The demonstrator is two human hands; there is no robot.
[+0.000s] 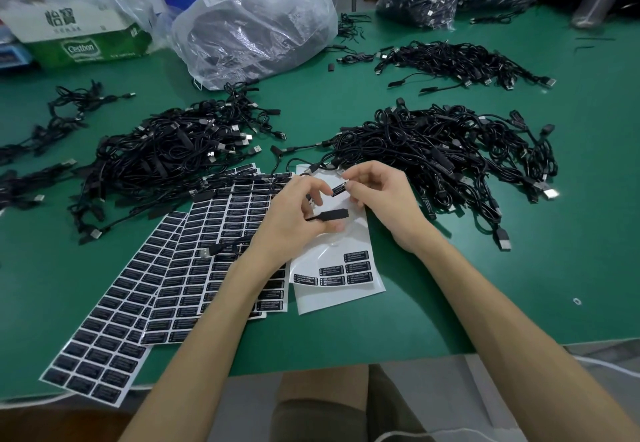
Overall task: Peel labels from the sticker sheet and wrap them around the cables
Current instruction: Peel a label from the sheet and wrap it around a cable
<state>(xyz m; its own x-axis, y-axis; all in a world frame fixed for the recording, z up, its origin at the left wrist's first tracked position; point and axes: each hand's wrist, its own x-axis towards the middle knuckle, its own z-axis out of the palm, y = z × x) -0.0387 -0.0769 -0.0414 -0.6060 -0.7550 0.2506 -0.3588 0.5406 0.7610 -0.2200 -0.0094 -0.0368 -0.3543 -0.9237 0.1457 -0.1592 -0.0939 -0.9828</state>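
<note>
Over the green counter [450,303], the left hand [291,219] has its grip narrow on a thin black cable with a small black rectangular inline module [330,215], pinched between thumb and fingers. The right hand [384,195] pinches one small black peeled label with white print [339,188] by its end, just above the module and apart from it. Beneath both hands lies a mostly stripped white backing sheet [341,297]; its few remaining black labels read "LED CONTROLLER", with smaller lines too fine to read. To the left, full sheets of black rectangular labels [145,289] overlap in a fan. Heaps of black USB cables [440,143] lie behind and at both sides. At the far left stands a green and white carton marked "Cestbon" [83,48], with Chinese characters above, beside clear plastic bags [256,25].
</note>
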